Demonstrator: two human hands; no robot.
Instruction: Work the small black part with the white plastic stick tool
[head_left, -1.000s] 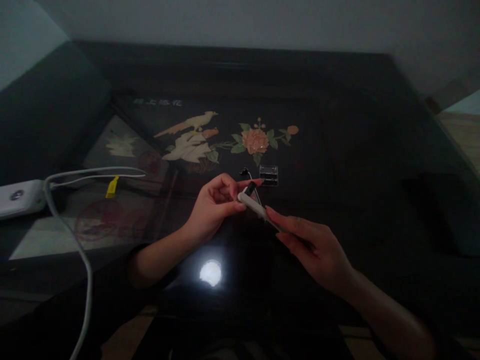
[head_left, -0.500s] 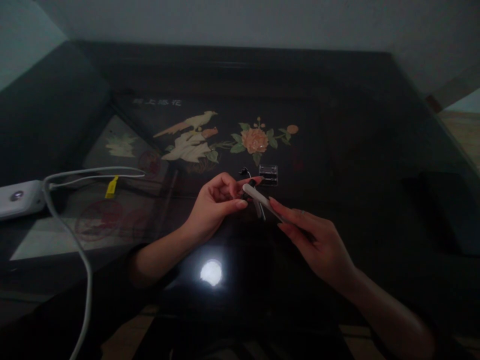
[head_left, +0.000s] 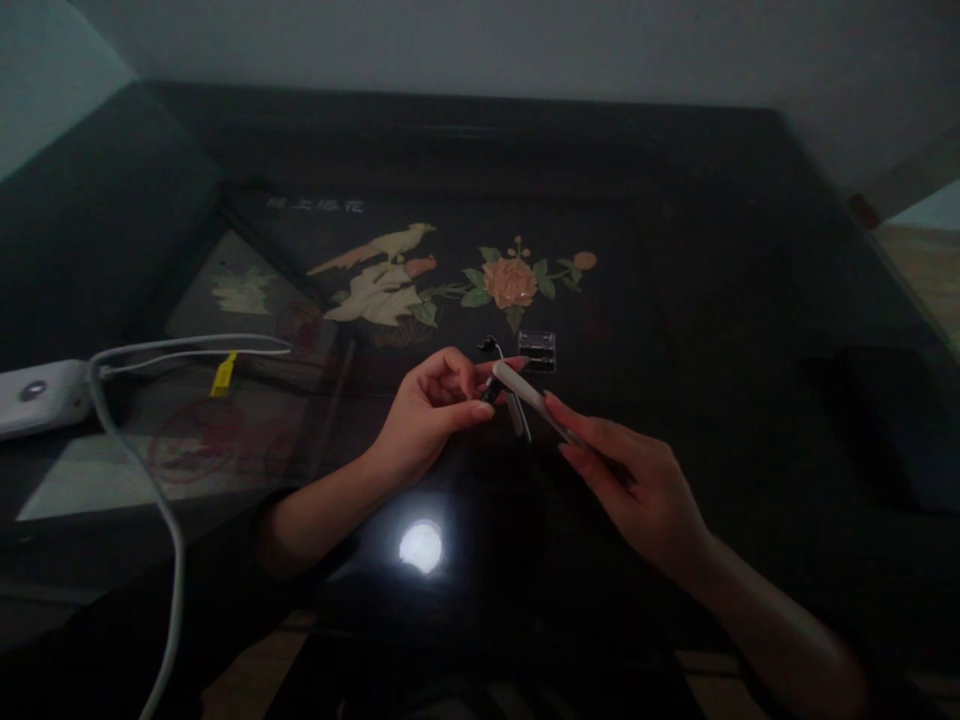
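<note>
Over a dark glass-topped table (head_left: 712, 330), my left hand (head_left: 427, 410) pinches a small dark object (head_left: 491, 388) between thumb and fingers; what it is stays unclear in the dim light. My right hand (head_left: 637, 480) grips a slim white stick-like tool (head_left: 529, 395), its pale tip touching the dark object by my left fingertips. A thin pale reflection of the tool shows on the glass just below.
A small clear plastic box (head_left: 537, 350) lies just beyond the hands, with a tiny dark piece (head_left: 489, 345) beside it. At the left edge sit a white device (head_left: 37, 395) and a white cable (head_left: 169, 500) with a yellow tag (head_left: 223, 373). A bright lamp reflection (head_left: 421, 546) shines near the front.
The white tool's tip has slid up and to the right against my left fingertips, and my right hand has shifted slightly with it. My left hand has stayed put.
</note>
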